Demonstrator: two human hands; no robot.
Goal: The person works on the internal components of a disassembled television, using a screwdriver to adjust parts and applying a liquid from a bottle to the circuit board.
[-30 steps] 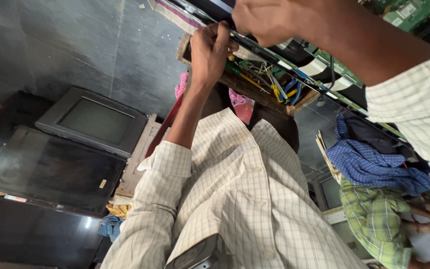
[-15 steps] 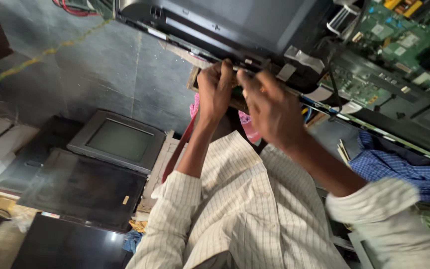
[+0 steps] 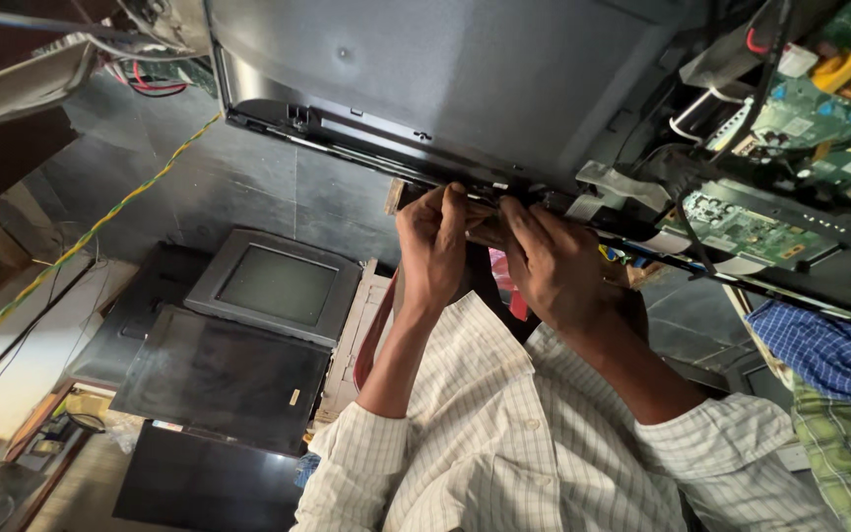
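Item: I am pinching the flat-panel television lower edge, left hand and right hand fingers closed, steadying it near the green circuit board.

A small grey monitor sits above dark flat panels, near a yellow-green wire.

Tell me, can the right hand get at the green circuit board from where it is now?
Probably yes: the right hand grips the panel's lower edge, and the green circuit board lies exposed beside it, with only loose cables between.
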